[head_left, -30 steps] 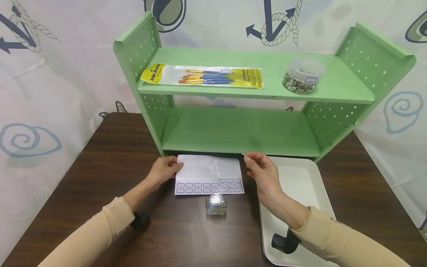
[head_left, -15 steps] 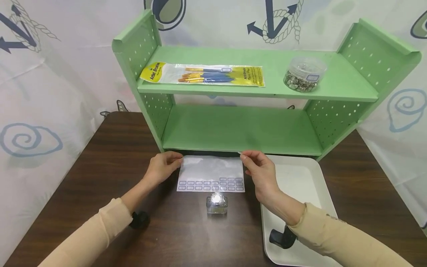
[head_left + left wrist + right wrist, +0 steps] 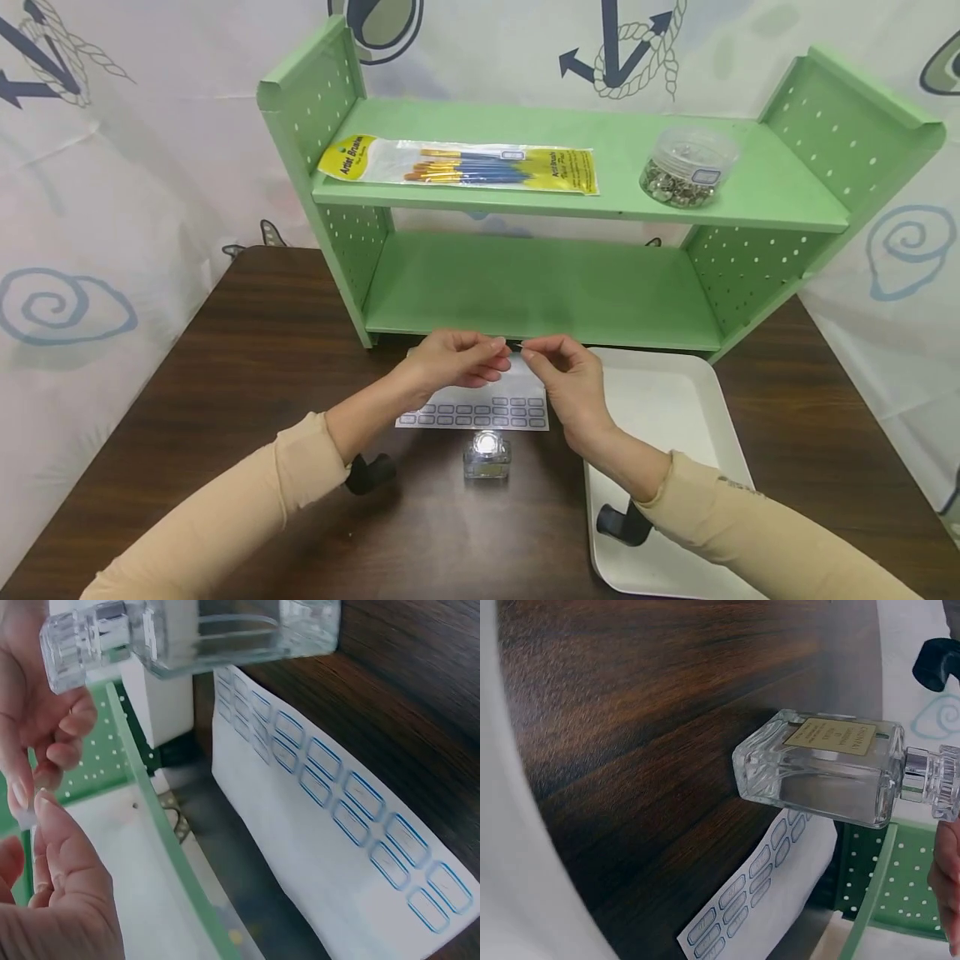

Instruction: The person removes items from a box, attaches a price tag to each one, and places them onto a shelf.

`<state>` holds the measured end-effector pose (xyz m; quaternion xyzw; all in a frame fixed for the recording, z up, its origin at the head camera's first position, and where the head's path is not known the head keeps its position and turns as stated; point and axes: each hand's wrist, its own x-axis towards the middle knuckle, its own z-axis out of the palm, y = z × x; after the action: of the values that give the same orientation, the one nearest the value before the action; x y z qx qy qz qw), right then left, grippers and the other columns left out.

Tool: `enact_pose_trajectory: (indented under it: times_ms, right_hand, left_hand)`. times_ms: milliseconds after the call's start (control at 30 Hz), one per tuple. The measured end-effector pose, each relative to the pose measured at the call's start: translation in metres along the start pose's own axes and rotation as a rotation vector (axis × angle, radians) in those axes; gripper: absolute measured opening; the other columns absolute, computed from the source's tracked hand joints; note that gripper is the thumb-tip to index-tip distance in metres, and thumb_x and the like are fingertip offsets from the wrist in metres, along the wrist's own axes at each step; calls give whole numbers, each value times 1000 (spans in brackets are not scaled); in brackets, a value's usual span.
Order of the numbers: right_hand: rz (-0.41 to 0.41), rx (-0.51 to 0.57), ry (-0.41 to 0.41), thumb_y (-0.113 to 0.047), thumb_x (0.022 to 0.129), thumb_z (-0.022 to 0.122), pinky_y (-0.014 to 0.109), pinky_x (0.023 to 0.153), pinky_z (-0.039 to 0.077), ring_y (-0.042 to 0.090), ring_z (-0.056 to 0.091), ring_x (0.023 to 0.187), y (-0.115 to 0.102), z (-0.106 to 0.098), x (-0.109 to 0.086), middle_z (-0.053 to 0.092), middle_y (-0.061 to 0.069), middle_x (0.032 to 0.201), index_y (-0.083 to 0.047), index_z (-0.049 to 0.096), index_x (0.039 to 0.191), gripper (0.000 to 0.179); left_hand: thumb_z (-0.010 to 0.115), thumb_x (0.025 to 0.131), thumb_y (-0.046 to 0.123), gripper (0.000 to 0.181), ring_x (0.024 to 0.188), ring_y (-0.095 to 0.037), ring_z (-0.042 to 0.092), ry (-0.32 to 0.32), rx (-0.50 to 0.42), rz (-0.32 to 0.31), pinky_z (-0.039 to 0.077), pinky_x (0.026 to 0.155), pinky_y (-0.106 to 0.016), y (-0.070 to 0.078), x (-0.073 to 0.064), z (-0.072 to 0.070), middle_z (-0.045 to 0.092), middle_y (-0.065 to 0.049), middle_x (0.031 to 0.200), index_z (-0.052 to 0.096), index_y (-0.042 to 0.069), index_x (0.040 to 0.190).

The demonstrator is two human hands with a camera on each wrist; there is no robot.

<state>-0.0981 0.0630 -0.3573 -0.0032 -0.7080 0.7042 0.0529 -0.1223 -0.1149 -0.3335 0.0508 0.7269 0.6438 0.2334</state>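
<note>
In the head view, both hands meet over the label sheet (image 3: 480, 390), just before the shelf's lower front edge. My right hand (image 3: 581, 392) pinches a small whitish sticker label (image 3: 27, 818) between thumb and forefinger. From the other side, the thumb and forefinger of my left hand (image 3: 453, 360) pinch together at that label's edge. Rows of blue-framed labels line the sheet's near part, and the left hand covers some of its left side. A square glass perfume bottle (image 3: 825, 769) with a clear faceted cap stands upright in front of the sheet. Its face bears a pale gold label.
A green two-tier shelf (image 3: 540, 292) stands behind the hands. On its upper tier lie a packet of artist brushes (image 3: 457, 167) and a clear jar of small metallic pieces (image 3: 686, 171). A white tray (image 3: 705, 467) sits at the right, under the right forearm.
The left hand lets go of the sheet's left edge and moves right to meet the right hand at the small label. The right hand shifts slightly left. The sheet now lies flatter.
</note>
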Motion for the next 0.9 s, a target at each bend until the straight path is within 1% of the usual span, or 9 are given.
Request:
enact_pose_trajectory:
  times_ms: [67, 167, 267, 367, 500, 600, 700, 833, 900]
  right_hand:
    - [-21, -12, -12, 0, 85, 65, 20, 71, 44, 7, 56, 78, 0, 1, 0, 63, -11, 81, 5, 64, 97, 14]
    - [-54, -47, -35, 1, 84, 65, 20, 69, 44, 8, 56, 78, 0, 0, -1, 64, -9, 83, 4, 65, 96, 12]
    - [-93, -86, -56, 1, 84, 65, 21, 70, 44, 10, 55, 79, 1, 0, -1, 64, -2, 87, 2, 66, 94, 10]
    - [-130, -118, -74, 1, 84, 66, 20, 70, 43, 10, 54, 80, 1, -1, -1, 63, 5, 91, 1, 67, 93, 10]
    - [-143, -152, -95, 2, 83, 66, 20, 68, 41, 11, 52, 78, 0, -2, -2, 62, 9, 93, 0, 68, 92, 9]
    - [-132, -186, -103, 1, 84, 66, 20, 67, 40, 11, 50, 76, -1, -5, -1, 61, 9, 92, -1, 68, 94, 11]
    - [-108, -195, -107, -1, 86, 64, 20, 67, 41, 12, 52, 77, -3, -8, 0, 62, 9, 93, -2, 67, 99, 13]
    - [-69, -181, -142, -5, 89, 62, 20, 67, 43, 11, 54, 79, -6, -12, 3, 63, 10, 96, -1, 64, 103, 14]
    - [-63, -182, -170, -6, 89, 63, 20, 67, 45, 10, 54, 78, -7, -14, 3, 64, 10, 96, 0, 64, 103, 15]
  left_hand:
    - [59, 94, 25, 36, 74, -8, 66, 9, -20, -16, 55, 75, -27, 2, 3, 4, 72, -5, 91, 62, -5, 114]
    - [60, 93, 23, 33, 70, -6, 65, 34, -33, -26, 55, 74, -27, 4, 5, 8, 72, -1, 85, 64, -5, 110]
    - [61, 92, 20, 30, 69, -6, 65, 53, -37, -26, 55, 78, -31, 5, 5, 10, 72, -1, 84, 64, -5, 108]
    - [61, 92, 16, 28, 70, -6, 65, 58, -32, -17, 55, 80, -33, 6, 4, 10, 72, -4, 88, 63, -6, 109]
    - [60, 92, 11, 27, 71, -7, 65, 63, -25, -9, 55, 78, -30, 5, 4, 9, 72, -5, 89, 62, -7, 112]
    - [60, 92, 12, 26, 72, -8, 65, 77, 13, 2, 55, 77, -29, 5, 3, 9, 71, -7, 88, 62, -6, 110]
    - [61, 92, 13, 23, 73, -10, 66, 89, 66, 16, 55, 79, -33, 4, 3, 8, 71, -9, 88, 64, -5, 106]
    - [63, 90, 13, 21, 73, -11, 67, 65, 153, 68, 56, 78, -36, 1, 2, 7, 70, -17, 89, 66, -4, 101]
    - [63, 90, 14, 19, 74, -13, 67, 49, 200, 101, 56, 74, -33, 0, 1, 6, 70, -18, 89, 68, -3, 99]
